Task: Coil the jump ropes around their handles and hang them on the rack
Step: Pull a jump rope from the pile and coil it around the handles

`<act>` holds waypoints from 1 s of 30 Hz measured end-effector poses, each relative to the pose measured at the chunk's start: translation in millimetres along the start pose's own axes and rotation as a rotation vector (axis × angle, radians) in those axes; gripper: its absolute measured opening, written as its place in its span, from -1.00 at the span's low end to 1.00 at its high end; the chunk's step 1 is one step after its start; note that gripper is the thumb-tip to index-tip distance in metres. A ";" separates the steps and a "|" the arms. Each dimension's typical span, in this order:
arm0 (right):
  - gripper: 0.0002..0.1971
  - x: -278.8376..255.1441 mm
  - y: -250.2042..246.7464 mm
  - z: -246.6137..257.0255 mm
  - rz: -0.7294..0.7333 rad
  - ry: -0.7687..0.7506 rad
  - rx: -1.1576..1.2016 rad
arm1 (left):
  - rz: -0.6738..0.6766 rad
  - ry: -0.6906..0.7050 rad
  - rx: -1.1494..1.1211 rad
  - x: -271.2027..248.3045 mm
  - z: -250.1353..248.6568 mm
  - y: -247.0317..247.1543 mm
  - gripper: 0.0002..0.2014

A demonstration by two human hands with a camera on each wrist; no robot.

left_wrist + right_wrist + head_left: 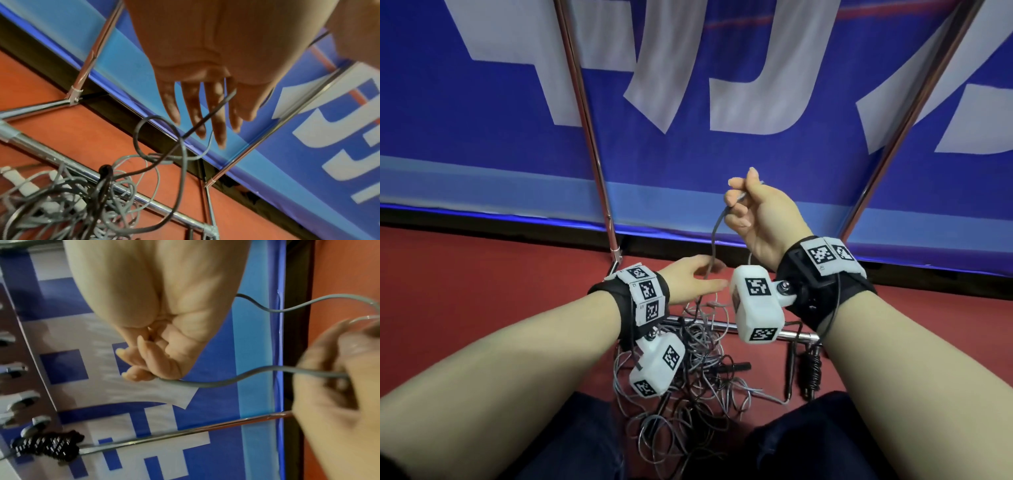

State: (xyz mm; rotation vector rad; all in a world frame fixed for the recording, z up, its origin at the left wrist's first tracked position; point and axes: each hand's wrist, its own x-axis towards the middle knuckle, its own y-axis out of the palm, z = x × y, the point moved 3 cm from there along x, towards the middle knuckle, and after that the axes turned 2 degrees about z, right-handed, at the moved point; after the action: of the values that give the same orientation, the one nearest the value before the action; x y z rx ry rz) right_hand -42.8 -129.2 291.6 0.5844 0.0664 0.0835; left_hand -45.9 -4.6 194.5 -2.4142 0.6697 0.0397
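A blue banner (688, 164) with large white lettering fills the background, standing behind the red floor (465, 274). Two slanted chrome uprights of the rack (582, 102) cross in front of it, and one horizontal chrome bar (794, 337) joins them low down, just above the floor.

On the floor in front of that bar, between the person's knees, lies one tangled heap of jump ropes (698, 373): thin grey and dark cords looped over each other in every direction. How many ropes are in the heap cannot be told. At least two black handles (789, 370) show at its right edge, lying roughly lengthwise toward the camera, and one more dark handle (736, 366) lies crosswise in the tangle.

One grey cord (714, 236) rises out of the heap, running nearly upright. The right hand (753, 219) is raised above the pile with fingers curled, pinching the upper part of this cord. The left hand (695, 279) sits lower, just over the heap, with fingers straight and spread; the cord passes across its fingers (197, 113) without being gripped.

One coiled black rope (47, 446) hangs at the rack's hooks in the right wrist view.
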 end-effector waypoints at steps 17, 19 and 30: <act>-0.57 4.8 -43.9 -34.6 -0.151 0.222 -1.294 | -0.309 -0.125 -0.535 -1.7 -8.2 -20.9 -0.69; -0.68 6.3 -42.7 -36.5 -0.144 0.211 -1.314 | -0.334 -0.141 -0.644 -3.2 -11.6 -24.3 -0.70; -0.94 -8.2 -31.0 -65.6 0.314 0.426 -1.028 | -0.444 -0.039 -0.728 -9.2 -18.7 -31.7 -0.74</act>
State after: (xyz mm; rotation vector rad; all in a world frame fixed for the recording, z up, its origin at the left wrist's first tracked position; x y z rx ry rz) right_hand -54.8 -119.8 220.2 -0.4653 0.3218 0.5125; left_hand -41.4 10.1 229.2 -3.1971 0.0727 0.1704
